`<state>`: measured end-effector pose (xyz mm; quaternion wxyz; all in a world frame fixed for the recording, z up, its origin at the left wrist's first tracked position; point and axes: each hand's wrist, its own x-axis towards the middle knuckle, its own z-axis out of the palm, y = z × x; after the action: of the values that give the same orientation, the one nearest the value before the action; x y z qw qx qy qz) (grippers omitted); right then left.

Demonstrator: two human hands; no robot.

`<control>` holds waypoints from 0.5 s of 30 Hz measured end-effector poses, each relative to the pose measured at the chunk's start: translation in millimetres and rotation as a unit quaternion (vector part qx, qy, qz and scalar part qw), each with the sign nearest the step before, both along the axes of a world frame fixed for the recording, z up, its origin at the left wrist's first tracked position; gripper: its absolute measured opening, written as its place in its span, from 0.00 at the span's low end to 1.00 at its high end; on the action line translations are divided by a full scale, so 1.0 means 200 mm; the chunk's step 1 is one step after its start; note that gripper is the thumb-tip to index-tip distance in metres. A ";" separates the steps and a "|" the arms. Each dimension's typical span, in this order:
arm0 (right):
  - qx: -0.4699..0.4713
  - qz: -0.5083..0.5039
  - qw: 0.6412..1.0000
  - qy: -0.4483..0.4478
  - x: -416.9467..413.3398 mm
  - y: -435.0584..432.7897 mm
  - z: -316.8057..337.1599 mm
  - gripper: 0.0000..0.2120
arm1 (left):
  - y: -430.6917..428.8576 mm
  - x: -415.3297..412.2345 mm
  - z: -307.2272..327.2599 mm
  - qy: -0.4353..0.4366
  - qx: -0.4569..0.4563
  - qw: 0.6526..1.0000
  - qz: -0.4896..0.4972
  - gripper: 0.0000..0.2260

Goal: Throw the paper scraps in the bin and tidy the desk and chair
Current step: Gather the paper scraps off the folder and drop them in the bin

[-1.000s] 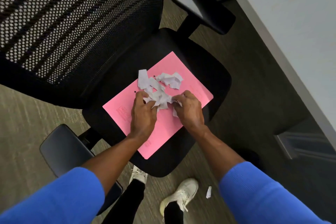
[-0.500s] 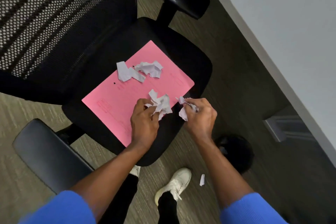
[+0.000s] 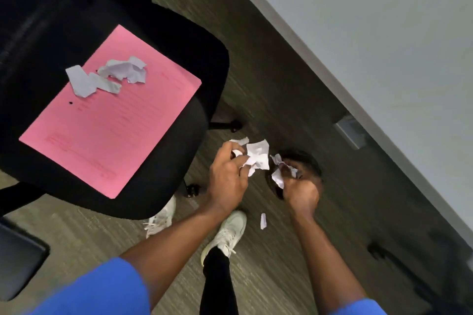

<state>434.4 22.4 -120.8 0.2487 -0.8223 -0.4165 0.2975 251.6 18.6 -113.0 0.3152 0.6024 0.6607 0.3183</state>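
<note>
The padded black office chair seat (image 3: 179, 41) has a flat bright pink paper folder (image 3: 110, 123) on it, with faint darker-pink print lines and a couple tiny black dots. The crumpled white paper scraps (image 3: 122, 71) there go kinda greyish-lilac in the folds. The torn white scraps (image 3: 258, 157) in the left hand (image 3: 227, 176) and right hand (image 3: 300, 193) are the same white. Round bin (image 3: 309, 161) is black, carpeted floor (image 3: 268, 100) olive-brown with fine pale streaks, tabletop (image 3: 358, 20) plain pale grey. Blue sleeves (image 3: 102, 289), black trouser leg (image 3: 217, 286), off-white sneakers (image 3: 230, 230).
</note>
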 end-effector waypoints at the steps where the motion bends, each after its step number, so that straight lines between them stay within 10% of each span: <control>1: -0.004 -0.016 1.000 0.015 0.06 -0.02 -0.02 0.06 | 0.00 0.07 -0.02 -0.003 -0.002 1.000 -0.012 0.02; 15: -0.052 -0.070 0.996 -0.026 0.73 -0.18 -0.61 0.03 | -0.02 0.81 -0.59 0.031 -0.144 0.976 -0.161 0.14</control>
<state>581.3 -14.5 -243.8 0.2152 -0.8688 -0.3477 0.2794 412.8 14.4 -231.3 0.4253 0.6587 0.6033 0.1457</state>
